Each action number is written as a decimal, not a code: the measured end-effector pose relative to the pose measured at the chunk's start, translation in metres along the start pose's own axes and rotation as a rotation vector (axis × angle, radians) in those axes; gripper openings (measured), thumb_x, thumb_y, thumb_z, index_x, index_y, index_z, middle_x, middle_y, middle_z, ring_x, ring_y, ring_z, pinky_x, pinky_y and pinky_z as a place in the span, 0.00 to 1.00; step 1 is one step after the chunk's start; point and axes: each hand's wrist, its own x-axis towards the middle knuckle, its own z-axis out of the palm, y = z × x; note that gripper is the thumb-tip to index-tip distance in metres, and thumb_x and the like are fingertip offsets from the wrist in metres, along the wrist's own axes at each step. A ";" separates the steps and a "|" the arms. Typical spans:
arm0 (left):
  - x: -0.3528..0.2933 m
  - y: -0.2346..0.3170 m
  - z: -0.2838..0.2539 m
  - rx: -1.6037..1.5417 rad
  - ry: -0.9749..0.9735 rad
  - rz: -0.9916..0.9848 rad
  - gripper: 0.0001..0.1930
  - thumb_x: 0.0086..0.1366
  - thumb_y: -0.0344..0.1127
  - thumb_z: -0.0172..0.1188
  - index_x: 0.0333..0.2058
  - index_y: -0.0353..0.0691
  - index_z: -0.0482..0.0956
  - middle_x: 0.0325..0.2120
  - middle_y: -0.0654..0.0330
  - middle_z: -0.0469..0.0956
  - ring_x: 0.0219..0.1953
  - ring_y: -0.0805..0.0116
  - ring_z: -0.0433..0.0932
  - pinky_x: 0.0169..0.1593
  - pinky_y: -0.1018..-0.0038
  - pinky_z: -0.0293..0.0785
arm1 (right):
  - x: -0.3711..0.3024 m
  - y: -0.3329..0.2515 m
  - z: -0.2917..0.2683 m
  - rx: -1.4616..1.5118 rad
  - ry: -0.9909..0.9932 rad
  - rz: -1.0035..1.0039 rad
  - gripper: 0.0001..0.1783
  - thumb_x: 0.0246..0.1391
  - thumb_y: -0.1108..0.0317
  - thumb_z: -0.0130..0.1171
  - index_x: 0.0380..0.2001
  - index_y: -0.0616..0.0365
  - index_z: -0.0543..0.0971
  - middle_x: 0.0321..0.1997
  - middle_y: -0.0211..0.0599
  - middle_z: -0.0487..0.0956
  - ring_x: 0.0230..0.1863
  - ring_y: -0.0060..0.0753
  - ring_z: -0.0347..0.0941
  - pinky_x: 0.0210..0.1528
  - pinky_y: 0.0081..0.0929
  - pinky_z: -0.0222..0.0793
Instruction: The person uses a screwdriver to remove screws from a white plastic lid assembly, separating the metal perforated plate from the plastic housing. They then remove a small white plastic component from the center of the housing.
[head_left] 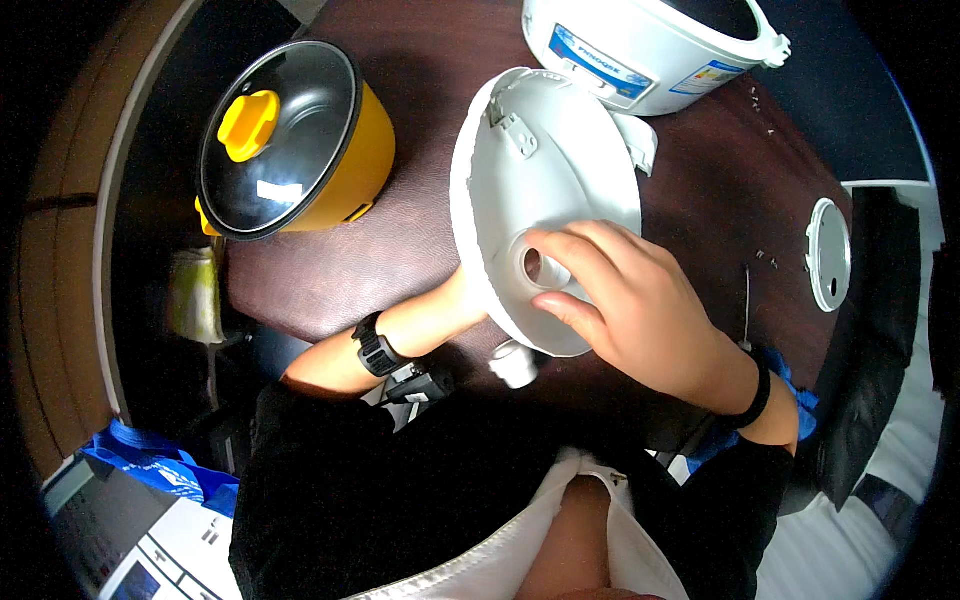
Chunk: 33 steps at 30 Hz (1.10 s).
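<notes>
A white plastic dome-shaped lid shell point(590, 180) is tilted up above the table, its hollow inside facing me. My left hand point(473, 296) goes behind its left edge and supports it from there; the fingers are hidden. Over the lower part of the shell is my right hand point(640, 300), thumb and forefinger apart on either side of a round collar point(547, 268) with a hole through it. Whether the fingertips press on the collar I cannot tell. Below the shell lies a small white cap-like part point(513, 365).
A yellow pot point(370, 150) with a dark glass lid point(310, 95) stands at the far left. Behind the shell is a white appliance body point(620, 60). A round white disc point(829, 255), a thin screwdriver-like rod point(746, 310) and loose screws point(766, 260) lie on the right of the brown table point(420, 60).
</notes>
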 end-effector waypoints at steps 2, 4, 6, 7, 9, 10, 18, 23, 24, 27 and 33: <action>-0.002 0.001 -0.002 0.006 0.015 0.008 0.25 0.63 0.37 0.56 0.56 0.35 0.62 0.51 0.53 0.68 0.52 0.65 0.70 0.55 0.68 0.71 | 0.002 0.001 0.005 -0.031 0.030 -0.054 0.18 0.45 0.66 0.60 0.40 0.59 0.72 0.35 0.38 0.72 0.35 0.39 0.73 0.36 0.32 0.71; -0.002 0.002 -0.002 0.013 0.021 0.021 0.24 0.63 0.37 0.56 0.56 0.36 0.62 0.52 0.53 0.68 0.53 0.65 0.70 0.55 0.68 0.71 | 0.005 0.002 0.008 -0.071 0.048 -0.113 0.18 0.45 0.67 0.60 0.41 0.60 0.72 0.35 0.37 0.72 0.35 0.37 0.72 0.36 0.31 0.71; -0.003 0.006 -0.002 0.028 0.028 0.030 0.24 0.63 0.36 0.56 0.56 0.36 0.62 0.52 0.53 0.68 0.53 0.65 0.70 0.55 0.68 0.70 | 0.009 0.006 0.011 -0.115 0.055 -0.175 0.19 0.45 0.67 0.59 0.42 0.61 0.72 0.35 0.36 0.72 0.35 0.35 0.72 0.35 0.29 0.71; -0.004 0.008 -0.001 0.035 0.032 0.032 0.24 0.63 0.36 0.56 0.56 0.36 0.62 0.52 0.53 0.68 0.53 0.65 0.70 0.55 0.68 0.70 | 0.010 0.006 0.013 -0.133 0.043 -0.183 0.21 0.44 0.67 0.61 0.43 0.62 0.72 0.36 0.38 0.73 0.36 0.37 0.71 0.36 0.31 0.70; -0.004 0.011 0.000 0.062 0.040 0.038 0.24 0.63 0.36 0.55 0.56 0.36 0.62 0.52 0.53 0.68 0.53 0.65 0.69 0.55 0.68 0.70 | 0.012 0.006 0.016 -0.171 0.019 -0.198 0.25 0.42 0.66 0.63 0.45 0.65 0.73 0.39 0.42 0.74 0.38 0.41 0.71 0.39 0.33 0.68; -0.005 0.012 0.001 0.073 0.043 0.041 0.24 0.63 0.36 0.55 0.56 0.36 0.62 0.52 0.53 0.68 0.53 0.65 0.69 0.55 0.69 0.70 | 0.015 0.008 0.014 -0.202 0.015 -0.233 0.25 0.41 0.65 0.63 0.45 0.64 0.73 0.38 0.41 0.74 0.38 0.40 0.71 0.39 0.33 0.67; -0.007 0.017 0.004 0.160 0.066 0.060 0.23 0.64 0.34 0.55 0.56 0.37 0.62 0.53 0.52 0.67 0.54 0.64 0.69 0.56 0.69 0.69 | 0.025 0.019 0.006 0.011 -0.001 -0.140 0.23 0.41 0.62 0.64 0.42 0.58 0.72 0.36 0.38 0.71 0.35 0.40 0.71 0.38 0.32 0.68; -0.007 0.016 0.003 0.175 0.077 0.067 0.23 0.64 0.33 0.54 0.56 0.37 0.62 0.53 0.52 0.67 0.54 0.64 0.68 0.56 0.69 0.69 | 0.022 0.017 0.002 0.178 -0.116 -0.047 0.23 0.46 0.66 0.61 0.45 0.63 0.68 0.38 0.45 0.71 0.38 0.46 0.72 0.41 0.36 0.69; -0.007 0.015 0.003 0.174 0.080 0.055 0.22 0.64 0.33 0.54 0.56 0.37 0.62 0.53 0.52 0.67 0.54 0.64 0.68 0.56 0.69 0.69 | 0.023 0.016 0.002 0.130 -0.105 -0.083 0.23 0.46 0.67 0.60 0.45 0.63 0.69 0.38 0.46 0.71 0.37 0.46 0.72 0.41 0.36 0.69; -0.008 0.015 0.003 0.063 0.096 0.026 0.22 0.64 0.33 0.54 0.55 0.37 0.62 0.52 0.52 0.67 0.54 0.64 0.69 0.55 0.70 0.70 | 0.026 0.015 0.003 0.024 -0.086 -0.160 0.21 0.47 0.69 0.59 0.45 0.63 0.69 0.38 0.46 0.72 0.36 0.46 0.72 0.41 0.36 0.69; -0.002 0.012 0.009 0.007 0.110 0.119 0.20 0.62 0.33 0.57 0.51 0.36 0.66 0.45 0.55 0.72 0.45 0.68 0.75 0.44 0.73 0.79 | 0.036 0.024 -0.006 -0.038 -0.203 -0.150 0.23 0.45 0.68 0.62 0.46 0.63 0.70 0.37 0.44 0.75 0.37 0.43 0.74 0.39 0.34 0.69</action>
